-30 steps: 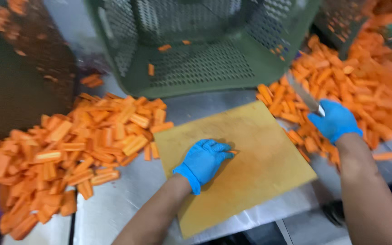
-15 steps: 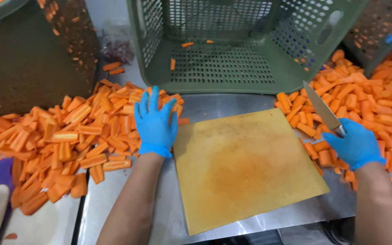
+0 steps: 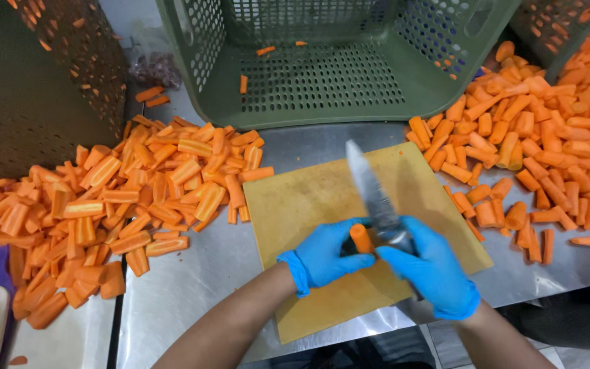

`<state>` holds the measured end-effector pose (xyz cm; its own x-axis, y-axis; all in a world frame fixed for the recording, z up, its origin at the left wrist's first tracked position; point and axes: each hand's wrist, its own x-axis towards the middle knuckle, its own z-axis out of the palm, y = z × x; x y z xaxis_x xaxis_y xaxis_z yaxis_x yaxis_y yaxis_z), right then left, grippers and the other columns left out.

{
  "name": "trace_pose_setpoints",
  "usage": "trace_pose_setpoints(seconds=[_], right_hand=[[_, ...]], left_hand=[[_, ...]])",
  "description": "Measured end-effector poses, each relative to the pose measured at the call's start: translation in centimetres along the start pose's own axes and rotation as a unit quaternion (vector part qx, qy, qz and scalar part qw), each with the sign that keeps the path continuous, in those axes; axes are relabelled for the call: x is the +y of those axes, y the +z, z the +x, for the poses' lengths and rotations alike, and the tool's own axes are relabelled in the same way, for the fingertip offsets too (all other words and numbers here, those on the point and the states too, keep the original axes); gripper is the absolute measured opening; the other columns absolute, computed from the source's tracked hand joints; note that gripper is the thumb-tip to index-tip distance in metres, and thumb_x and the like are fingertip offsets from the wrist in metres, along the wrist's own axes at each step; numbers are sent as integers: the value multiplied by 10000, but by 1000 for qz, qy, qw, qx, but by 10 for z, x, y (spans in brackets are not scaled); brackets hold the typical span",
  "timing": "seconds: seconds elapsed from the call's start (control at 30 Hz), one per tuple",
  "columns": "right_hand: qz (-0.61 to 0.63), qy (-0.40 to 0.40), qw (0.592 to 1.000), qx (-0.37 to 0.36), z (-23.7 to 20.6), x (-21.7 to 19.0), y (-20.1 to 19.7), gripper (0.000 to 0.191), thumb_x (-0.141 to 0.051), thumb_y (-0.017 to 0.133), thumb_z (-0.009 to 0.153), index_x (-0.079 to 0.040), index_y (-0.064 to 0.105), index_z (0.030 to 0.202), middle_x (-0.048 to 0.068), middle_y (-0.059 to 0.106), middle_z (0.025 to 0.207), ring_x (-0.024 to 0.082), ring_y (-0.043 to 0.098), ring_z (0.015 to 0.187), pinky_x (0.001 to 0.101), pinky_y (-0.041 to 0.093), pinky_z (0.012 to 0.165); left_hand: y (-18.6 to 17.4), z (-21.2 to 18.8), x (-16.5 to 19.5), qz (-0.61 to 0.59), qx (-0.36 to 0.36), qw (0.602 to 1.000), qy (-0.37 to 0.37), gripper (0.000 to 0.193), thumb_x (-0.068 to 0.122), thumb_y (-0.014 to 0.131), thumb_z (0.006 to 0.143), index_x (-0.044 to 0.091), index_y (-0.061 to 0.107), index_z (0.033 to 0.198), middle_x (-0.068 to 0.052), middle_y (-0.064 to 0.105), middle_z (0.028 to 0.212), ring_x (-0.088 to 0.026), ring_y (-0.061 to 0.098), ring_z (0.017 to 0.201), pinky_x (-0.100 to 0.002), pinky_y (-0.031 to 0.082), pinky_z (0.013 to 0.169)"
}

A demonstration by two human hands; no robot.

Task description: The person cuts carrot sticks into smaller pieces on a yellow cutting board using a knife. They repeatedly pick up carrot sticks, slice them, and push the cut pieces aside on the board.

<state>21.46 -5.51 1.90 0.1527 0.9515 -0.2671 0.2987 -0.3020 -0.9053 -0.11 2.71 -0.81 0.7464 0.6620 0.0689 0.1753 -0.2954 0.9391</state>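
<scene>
Half a second ago the left hand lay spread on the heap of cut carrot at the left and the right hand held the knife out over the right-hand heap; both hands have since come together over the near part of the board.

Going from the left: a loose pile of cut carrot sticks (image 3: 131,198) covers the steel table (image 3: 192,287), too many to count, with a dark perforated crate (image 3: 42,89) behind it. One green perforated basket (image 3: 322,75) lies tipped on its side at the back, a few carrot bits inside.

One yellowish cutting board (image 3: 308,205) sits in the middle. Over its near edge the left hand (image 3: 326,256), in a blue glove, is closed around one short carrot piece (image 3: 360,238), whose upper end sticks up between the fingers. Just to the right, touching it, the right hand (image 3: 431,270), also gloved in blue, is clenched on the handle of one knife (image 3: 373,191); the blade points away over the board, beside the carrot piece.

Further right lies a second heap of carrot chunks (image 3: 527,143), also uncountable.
</scene>
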Motion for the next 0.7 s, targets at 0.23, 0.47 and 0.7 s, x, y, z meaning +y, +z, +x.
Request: trace_pose_setpoints(seconds=[0.23,0.47,0.7], right_hand=[[-190,-168,964,76,-24,8,-20,212,-188,704,902,-30,655,1035,64,699,669,143,654,558,330,516,510],[-318,-261,909,70,-37,-6,11,228,-201,657,887,-57,623,1061,154,724,791,372,710,667,449,550,547],[-404,-188,894,53,-35,-11,22,204,-255,590,930,-89,568,1047,180,694,726,430,667,633,545,511,531]], left_hand=[[-9,3,-25,184,20,971,149,395,328,767,858,113,670,1174,-144,690,1100,-370,654,1046,-446,545,891],[-4,4,-39,181,-46,973,135,377,324,793,833,75,709,1103,-158,692,1068,-385,664,991,-446,548,856],[-8,5,-34,158,-58,979,117,351,359,781,823,69,746,1018,-146,712,1015,-350,698,896,-432,569,772]])
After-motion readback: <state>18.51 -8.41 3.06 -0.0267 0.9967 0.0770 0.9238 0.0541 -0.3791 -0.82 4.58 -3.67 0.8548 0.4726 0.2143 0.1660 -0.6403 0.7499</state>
